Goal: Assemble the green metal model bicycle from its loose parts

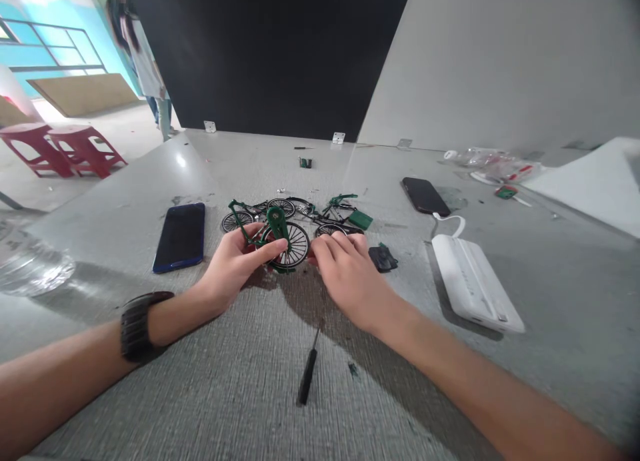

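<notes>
My left hand (235,264) grips a miniature bicycle part with a black spoked wheel (296,242) and a green chain cover (277,220), the thumb pressing near the hub. At the wheel's right edge, my right hand (347,271) has its fingers curled together; whatever their tips hold is hidden. Behind the hands lie more model bicycle pieces: a small wheel (281,208), another green frame piece (345,200) and a green flat piece (360,219). A small black-handled screwdriver (308,374) rests in front, its tip pointing away from me.
To the left are a blue phone (181,238) and a clear plastic bottle (33,264). A dark phone (425,196), a white power bank (475,281) and a black part (383,258) lie to the right. Farther back is a small green piece (305,162), before a black panel (270,54).
</notes>
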Action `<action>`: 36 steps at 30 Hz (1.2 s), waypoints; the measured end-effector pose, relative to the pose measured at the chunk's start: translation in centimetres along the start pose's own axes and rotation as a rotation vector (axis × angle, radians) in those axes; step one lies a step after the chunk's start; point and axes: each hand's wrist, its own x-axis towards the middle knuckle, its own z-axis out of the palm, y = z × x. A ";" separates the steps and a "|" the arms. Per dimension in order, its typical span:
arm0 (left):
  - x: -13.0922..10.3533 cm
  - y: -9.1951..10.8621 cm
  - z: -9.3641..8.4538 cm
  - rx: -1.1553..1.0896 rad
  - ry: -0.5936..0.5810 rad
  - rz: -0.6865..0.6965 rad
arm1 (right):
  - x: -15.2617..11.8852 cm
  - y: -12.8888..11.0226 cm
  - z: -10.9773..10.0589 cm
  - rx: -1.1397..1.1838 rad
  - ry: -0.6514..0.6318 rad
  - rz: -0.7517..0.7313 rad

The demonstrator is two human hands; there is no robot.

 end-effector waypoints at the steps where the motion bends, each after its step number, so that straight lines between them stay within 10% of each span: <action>1: 0.0 0.0 0.0 -0.008 0.000 -0.004 | 0.0 0.0 0.0 0.012 0.003 -0.009; 18: 0.2 0.1 0.2 -0.061 0.013 0.019 | 0.1 -0.2 -1.1 0.538 0.447 0.149; 36: 0.1 0.2 0.1 -0.014 -0.007 0.013 | 0.0 -0.8 -0.8 0.586 0.433 0.116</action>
